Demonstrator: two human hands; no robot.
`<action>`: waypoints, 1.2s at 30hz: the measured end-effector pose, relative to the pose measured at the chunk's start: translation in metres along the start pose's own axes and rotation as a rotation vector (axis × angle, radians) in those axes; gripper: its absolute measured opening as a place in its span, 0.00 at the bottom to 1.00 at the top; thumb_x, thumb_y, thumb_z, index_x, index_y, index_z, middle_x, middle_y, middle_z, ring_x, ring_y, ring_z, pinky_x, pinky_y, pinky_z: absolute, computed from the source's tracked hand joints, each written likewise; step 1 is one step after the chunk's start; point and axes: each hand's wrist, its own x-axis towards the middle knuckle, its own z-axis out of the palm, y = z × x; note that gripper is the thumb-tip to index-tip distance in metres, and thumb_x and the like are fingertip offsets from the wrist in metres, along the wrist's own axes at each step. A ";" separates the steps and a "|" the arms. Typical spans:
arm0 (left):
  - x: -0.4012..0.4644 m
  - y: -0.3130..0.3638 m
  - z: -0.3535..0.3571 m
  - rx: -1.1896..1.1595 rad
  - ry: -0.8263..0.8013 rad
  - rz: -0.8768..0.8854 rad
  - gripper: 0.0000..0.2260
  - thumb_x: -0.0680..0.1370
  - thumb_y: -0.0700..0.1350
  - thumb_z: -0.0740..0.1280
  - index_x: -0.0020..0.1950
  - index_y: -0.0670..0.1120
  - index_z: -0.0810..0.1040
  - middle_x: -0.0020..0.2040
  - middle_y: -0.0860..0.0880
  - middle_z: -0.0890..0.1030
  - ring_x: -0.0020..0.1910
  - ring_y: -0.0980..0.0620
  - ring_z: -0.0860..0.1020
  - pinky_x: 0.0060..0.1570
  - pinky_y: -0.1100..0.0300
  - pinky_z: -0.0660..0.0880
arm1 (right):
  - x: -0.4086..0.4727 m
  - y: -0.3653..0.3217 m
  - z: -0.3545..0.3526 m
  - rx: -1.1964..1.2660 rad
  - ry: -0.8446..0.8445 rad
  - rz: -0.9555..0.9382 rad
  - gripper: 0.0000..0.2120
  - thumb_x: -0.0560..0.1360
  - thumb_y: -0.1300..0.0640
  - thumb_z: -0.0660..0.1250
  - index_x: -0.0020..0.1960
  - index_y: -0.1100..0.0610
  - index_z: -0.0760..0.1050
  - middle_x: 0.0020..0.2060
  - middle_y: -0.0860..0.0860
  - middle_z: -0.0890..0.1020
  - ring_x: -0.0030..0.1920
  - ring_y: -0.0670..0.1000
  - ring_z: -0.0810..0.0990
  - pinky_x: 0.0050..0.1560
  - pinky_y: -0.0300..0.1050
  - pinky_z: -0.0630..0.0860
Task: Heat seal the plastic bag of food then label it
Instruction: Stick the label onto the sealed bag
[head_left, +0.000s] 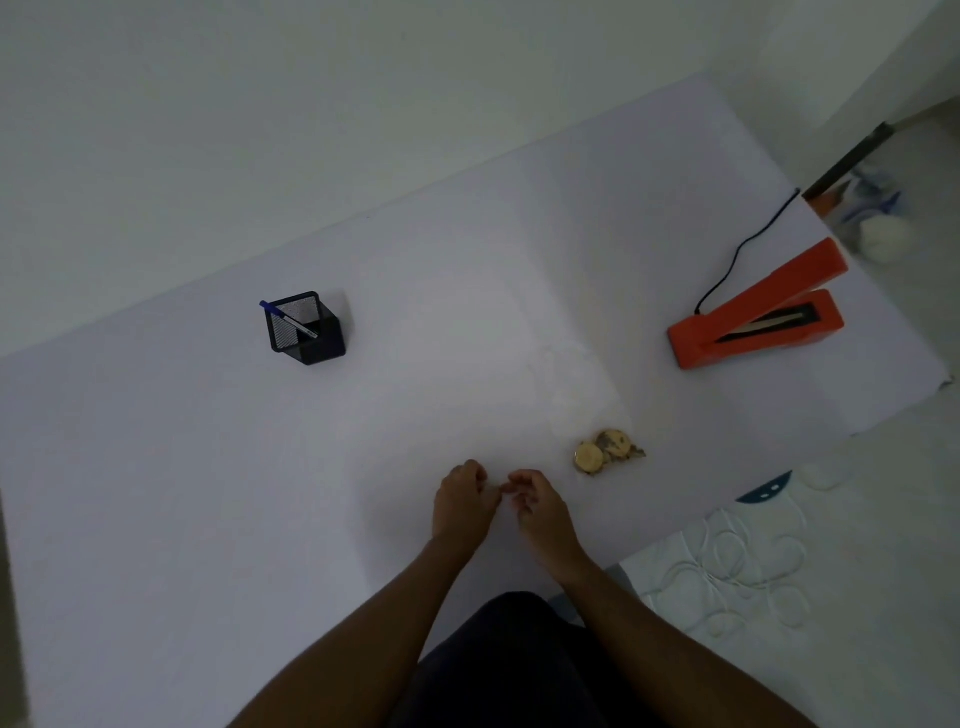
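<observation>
Not far along, by the look of it. No seal made yet, going by the plastic bag (576, 384) lying flat and see-through on the white table (156, 467), well apart from the orange heat sealer (753, 317). Hard to see the bag's edges against the white. Food (608, 451), round yellow-brown bits, at the near corner of the bag, likely inside it. Sealer over on the right with its top arm up and its black cord (737, 249) trailing away behind. Still to do: push the bag's open end into the sealer, press down, then write a label. Blue pen (291, 321) waiting in the black mesh pen cup (306, 330) on the left, untouched. Left hand (464, 501) and right hand (540, 512) close together near the table edge, just left of the food. Fingers of both curled in, tips almost meeting. Maybe pinching something tiny between them, maybe nothing; too small to tell. Both arms reaching straight out from the body.
</observation>
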 end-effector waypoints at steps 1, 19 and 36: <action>0.000 0.000 0.000 0.005 0.002 0.003 0.07 0.74 0.47 0.70 0.44 0.45 0.75 0.40 0.50 0.77 0.37 0.52 0.75 0.35 0.61 0.67 | 0.000 0.000 0.000 0.005 0.011 0.006 0.18 0.77 0.70 0.59 0.59 0.51 0.74 0.51 0.46 0.83 0.55 0.46 0.81 0.61 0.46 0.77; 0.001 -0.002 -0.001 0.073 -0.032 0.064 0.01 0.75 0.41 0.66 0.44 0.45 0.76 0.41 0.50 0.76 0.37 0.51 0.74 0.35 0.62 0.67 | 0.001 -0.001 0.001 -0.003 0.050 0.023 0.18 0.77 0.71 0.59 0.59 0.52 0.74 0.52 0.45 0.83 0.54 0.43 0.81 0.61 0.46 0.78; -0.009 -0.007 0.001 0.034 0.050 0.119 0.06 0.79 0.40 0.65 0.43 0.42 0.78 0.39 0.47 0.78 0.36 0.54 0.72 0.35 0.64 0.65 | -0.001 0.001 0.005 -0.118 -0.039 -0.112 0.17 0.79 0.68 0.59 0.63 0.53 0.72 0.58 0.48 0.82 0.60 0.48 0.79 0.64 0.44 0.74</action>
